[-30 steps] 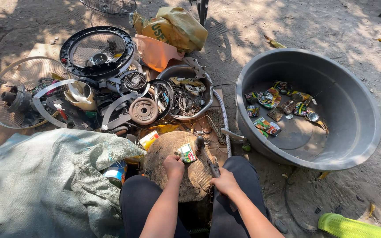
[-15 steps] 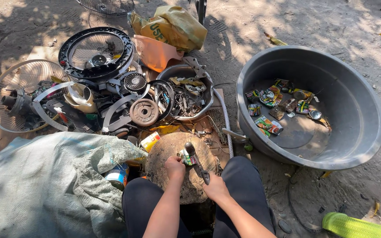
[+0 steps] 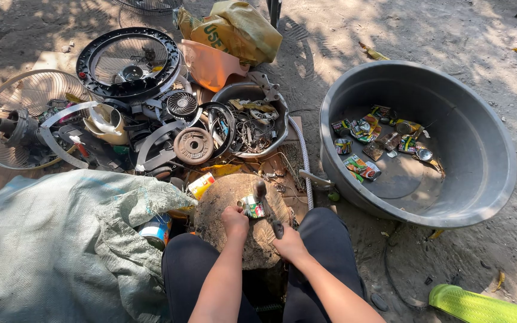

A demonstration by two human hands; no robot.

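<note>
A round wooden stump (image 3: 222,192) stands between my knees. My left hand (image 3: 234,220) pinches a small flattened can (image 3: 252,207) against the top of the stump. My right hand (image 3: 289,244) grips the handle of a hammer (image 3: 265,203), whose dark head rests on or just above the can. A large grey plastic basin (image 3: 480,173) sits to the right on the dirt, with several flattened cans (image 3: 366,140) on its bottom.
A pile of scrap lies beyond the stump: fan guards (image 3: 128,63), a white fan cage (image 3: 16,116), a metal bowl of wires (image 3: 249,122), a round weight (image 3: 193,145). A grey woven sack (image 3: 49,239) lies left, with a can (image 3: 154,230) at its mouth. A green sandal (image 3: 480,305) is at bottom right.
My right hand has brought the hammer from the right side of the stump over onto the can. The left hand stays on the can.
</note>
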